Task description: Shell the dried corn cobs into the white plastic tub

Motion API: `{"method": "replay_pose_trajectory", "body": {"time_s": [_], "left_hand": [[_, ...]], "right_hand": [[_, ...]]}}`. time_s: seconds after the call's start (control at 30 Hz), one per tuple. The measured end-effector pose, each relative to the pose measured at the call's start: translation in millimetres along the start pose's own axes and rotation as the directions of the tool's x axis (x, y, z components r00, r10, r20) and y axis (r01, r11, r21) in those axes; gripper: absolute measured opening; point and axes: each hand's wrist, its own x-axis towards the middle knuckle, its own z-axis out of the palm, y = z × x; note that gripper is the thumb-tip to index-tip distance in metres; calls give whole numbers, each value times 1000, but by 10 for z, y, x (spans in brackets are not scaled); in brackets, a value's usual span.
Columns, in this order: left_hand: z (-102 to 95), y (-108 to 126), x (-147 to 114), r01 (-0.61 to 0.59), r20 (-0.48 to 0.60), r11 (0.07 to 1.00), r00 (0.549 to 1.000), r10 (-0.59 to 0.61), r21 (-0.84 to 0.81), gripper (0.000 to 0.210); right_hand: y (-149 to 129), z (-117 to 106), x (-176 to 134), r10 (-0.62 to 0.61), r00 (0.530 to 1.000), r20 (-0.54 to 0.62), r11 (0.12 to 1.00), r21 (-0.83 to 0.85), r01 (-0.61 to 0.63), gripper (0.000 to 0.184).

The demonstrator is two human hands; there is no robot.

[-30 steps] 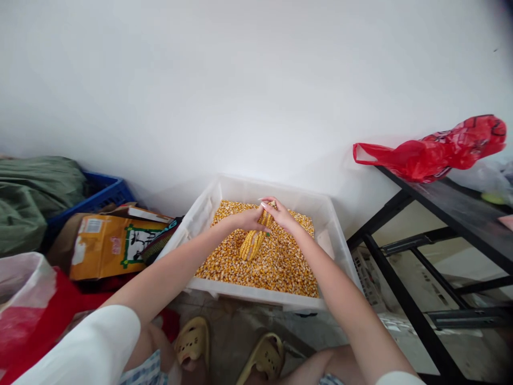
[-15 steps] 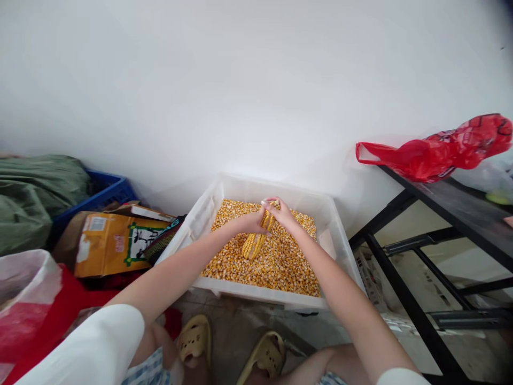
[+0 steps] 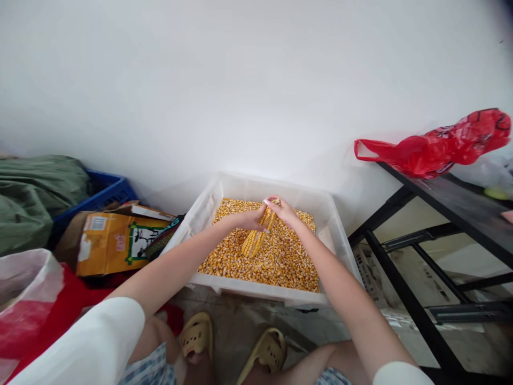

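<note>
Both hands are wrapped round a yellow corn cob [image 3: 252, 243], held at a tilt just above a bed of loose corn kernels [image 3: 280, 267]. My left hand [image 3: 253, 218] grips the cob from the left, with its fingers partly hidden behind it. At the cob's upper end, my right hand [image 3: 284, 210] is closed, its fingertips close to the left thumb. Some rows along the cob look stripped, showing a paler strip. The kernels lie in a translucent white plastic bin [image 3: 256, 287].
To the left are an orange cardboard box [image 3: 110, 246], a blue crate [image 3: 108, 187] under green cloth, and a red and white sack [image 3: 30, 305]. A black-framed table [image 3: 452, 198] with a red plastic bag [image 3: 436, 147] stands right. A white wall rises behind the bin.
The hands and the cob stay in nearly the same place, with only slight shifts of the fingers. The view has tilted a little.
</note>
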Motion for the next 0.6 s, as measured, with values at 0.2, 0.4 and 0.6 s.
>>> {"method": "replay_pose_trajectory", "body": {"time_s": [0.2, 0.4, 0.6], "left_hand": [[12, -5, -71, 92, 147, 995, 984, -96, 31, 119], [140, 35, -48, 86, 62, 996, 994, -88, 25, 118], [100, -111, -12, -17, 88, 998, 996, 23, -59, 116]], "right_hand": [[36, 12, 1, 17, 998, -61, 1000, 8, -16, 34], [114, -48, 2, 89, 992, -87, 996, -7, -90, 35], [162, -68, 15, 117, 991, -64, 991, 77, -112, 35]]}}
